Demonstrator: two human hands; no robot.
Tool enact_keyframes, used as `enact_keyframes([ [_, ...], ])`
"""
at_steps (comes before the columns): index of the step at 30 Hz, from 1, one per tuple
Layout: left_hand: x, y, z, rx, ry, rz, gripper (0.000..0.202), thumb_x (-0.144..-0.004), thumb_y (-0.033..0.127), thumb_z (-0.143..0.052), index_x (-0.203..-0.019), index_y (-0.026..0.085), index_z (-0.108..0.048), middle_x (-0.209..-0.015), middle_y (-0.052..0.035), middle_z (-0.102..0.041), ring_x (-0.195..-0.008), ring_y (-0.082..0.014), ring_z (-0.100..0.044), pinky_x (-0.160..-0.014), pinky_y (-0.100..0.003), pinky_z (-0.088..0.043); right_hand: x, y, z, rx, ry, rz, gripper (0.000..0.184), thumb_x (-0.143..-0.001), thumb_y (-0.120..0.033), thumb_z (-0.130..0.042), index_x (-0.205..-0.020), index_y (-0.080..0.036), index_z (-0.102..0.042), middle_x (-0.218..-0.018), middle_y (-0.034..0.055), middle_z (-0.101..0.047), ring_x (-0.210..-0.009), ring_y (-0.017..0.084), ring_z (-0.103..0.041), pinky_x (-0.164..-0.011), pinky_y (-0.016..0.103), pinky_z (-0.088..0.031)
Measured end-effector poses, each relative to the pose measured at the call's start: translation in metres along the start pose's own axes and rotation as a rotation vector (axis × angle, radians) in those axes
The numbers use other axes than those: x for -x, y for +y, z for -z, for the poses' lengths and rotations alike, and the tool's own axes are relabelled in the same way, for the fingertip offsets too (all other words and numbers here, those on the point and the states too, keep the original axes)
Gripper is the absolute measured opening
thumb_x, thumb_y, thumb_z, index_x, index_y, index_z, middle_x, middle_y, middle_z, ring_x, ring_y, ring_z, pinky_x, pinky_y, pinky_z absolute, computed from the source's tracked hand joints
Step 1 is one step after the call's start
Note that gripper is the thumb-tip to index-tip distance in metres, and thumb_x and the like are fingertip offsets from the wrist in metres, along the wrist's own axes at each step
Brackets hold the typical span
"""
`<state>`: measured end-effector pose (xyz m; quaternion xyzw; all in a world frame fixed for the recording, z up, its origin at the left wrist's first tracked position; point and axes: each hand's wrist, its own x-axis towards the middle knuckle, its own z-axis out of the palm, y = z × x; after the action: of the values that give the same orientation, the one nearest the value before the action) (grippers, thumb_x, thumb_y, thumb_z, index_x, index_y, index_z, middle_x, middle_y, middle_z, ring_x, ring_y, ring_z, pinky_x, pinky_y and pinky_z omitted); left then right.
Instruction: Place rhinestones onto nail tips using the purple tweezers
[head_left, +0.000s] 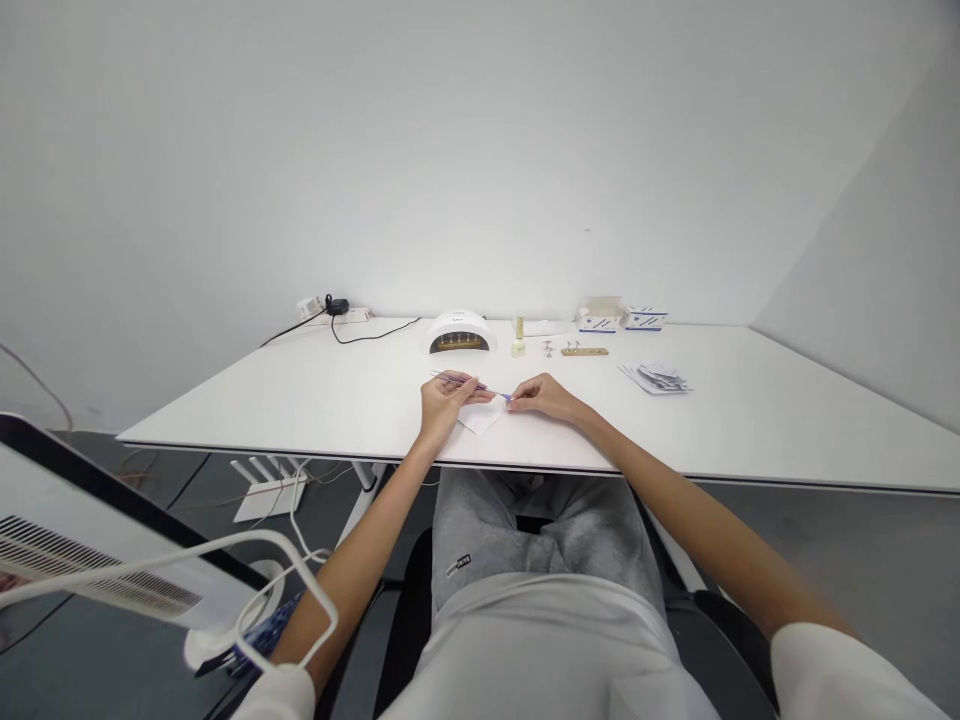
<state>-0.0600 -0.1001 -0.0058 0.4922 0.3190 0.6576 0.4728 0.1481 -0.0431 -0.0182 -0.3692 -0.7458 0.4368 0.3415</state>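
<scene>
My left hand [444,398] rests on the white table [315,400] with its fingers pinched on a thin purple tool [461,380], like tweezers, that slants from upper left to lower right. My right hand [541,396] lies just to the right, fingers curled near the tool's tip. Between and under the hands lies a small white sheet [482,415]. What the right fingers hold is too small to make out.
A white nail lamp [458,333] stands at the back centre, with a small bottle [518,337] and a wooden strip [584,351] to its right. Two small boxes [621,319] sit by the wall. Packets [655,378] lie right. A power strip [330,308] and cable lie back left.
</scene>
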Motion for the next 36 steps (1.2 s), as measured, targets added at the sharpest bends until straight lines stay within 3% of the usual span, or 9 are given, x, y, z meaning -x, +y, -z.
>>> enact_keyframes([
  [12, 0.000, -0.002, 0.001, -0.009, 0.000, -0.009, 0.036, -0.069, 0.034, -0.078, -0.084, 0.008, -0.057, -0.076, -0.0132, -0.071, -0.069, -0.0281, -0.072, -0.070, -0.042, -0.060, 0.002, -0.005, -0.001, 0.017, -0.014, -0.017, 0.033, -0.058, -0.043, -0.078, -0.072, -0.014, -0.075, -0.070, 0.0058, -0.070, -0.067, 0.017, -0.059, -0.060, 0.027, -0.043],
  [20, 0.000, 0.001, 0.001, -0.009, 0.061, -0.035, 0.033, -0.071, 0.032, -0.076, -0.082, 0.008, -0.056, -0.073, -0.0122, -0.070, -0.066, -0.0275, -0.072, -0.068, -0.041, -0.060, 0.003, -0.005, 0.010, 0.181, 0.116, 0.022, 0.033, -0.068, -0.042, -0.072, -0.086, -0.015, -0.076, -0.083, 0.0090, -0.073, -0.075, 0.019, -0.062, -0.067, 0.029, -0.044],
  [25, -0.001, -0.001, 0.002, -0.008, 0.074, -0.037, 0.034, -0.070, 0.033, -0.077, -0.082, 0.008, -0.056, -0.072, -0.0118, -0.070, -0.066, -0.0273, -0.072, -0.068, -0.041, -0.060, -0.001, 0.006, 0.015, 0.211, 0.136, 0.082, 0.025, -0.068, -0.037, -0.071, -0.080, -0.015, -0.075, -0.085, 0.0088, -0.074, -0.076, 0.019, -0.061, -0.070, 0.029, -0.043],
  [36, -0.002, -0.002, 0.003, -0.018, 0.086, -0.022, 0.034, -0.068, 0.032, -0.078, -0.081, 0.008, -0.056, -0.070, -0.0108, -0.070, -0.066, -0.0280, -0.072, -0.066, -0.041, -0.060, -0.005, 0.008, 0.021, 0.232, 0.025, 0.027, 0.026, -0.060, -0.034, -0.076, -0.075, -0.013, -0.072, -0.071, 0.0042, -0.067, -0.063, 0.013, -0.049, -0.061, 0.026, -0.037],
])
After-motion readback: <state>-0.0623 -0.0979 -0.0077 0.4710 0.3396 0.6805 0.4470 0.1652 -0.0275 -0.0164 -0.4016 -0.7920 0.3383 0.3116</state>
